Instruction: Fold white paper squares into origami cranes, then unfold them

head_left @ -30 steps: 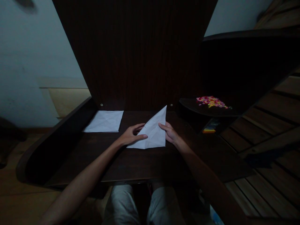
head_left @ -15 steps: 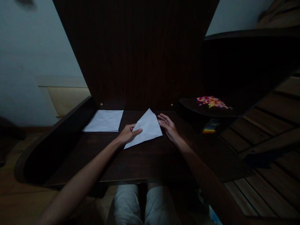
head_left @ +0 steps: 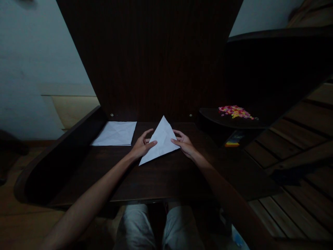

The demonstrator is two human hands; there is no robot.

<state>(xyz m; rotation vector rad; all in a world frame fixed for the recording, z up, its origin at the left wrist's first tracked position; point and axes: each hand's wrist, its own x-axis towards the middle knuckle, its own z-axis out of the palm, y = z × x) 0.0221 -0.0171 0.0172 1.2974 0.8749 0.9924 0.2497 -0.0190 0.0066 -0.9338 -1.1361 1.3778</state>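
Note:
A white sheet of paper folded into a triangle (head_left: 163,142) is held above the dark wooden desk, one corner pointing away from me. My left hand (head_left: 142,144) grips its left edge, thumb on top and fingers behind. At the right edge, my right hand (head_left: 184,143) pinches the paper the same way, its thumb lying on the front face. Left of my hands, a stack of white paper squares (head_left: 116,133) with crease lines lies flat on the desk.
The dark desk (head_left: 156,180) has a raised side panel (head_left: 59,156) on the left and a tall back panel (head_left: 156,62). On a small raised shelf (head_left: 208,114) at the right sits a pile of pink, red and yellow small pieces (head_left: 236,111). A yellow-edged object (head_left: 232,144) is beneath it.
My right hand has closed onto the right side of the folded paper, where its fingers were apart beside it. The paper has turned slightly, its top corner shifting left.

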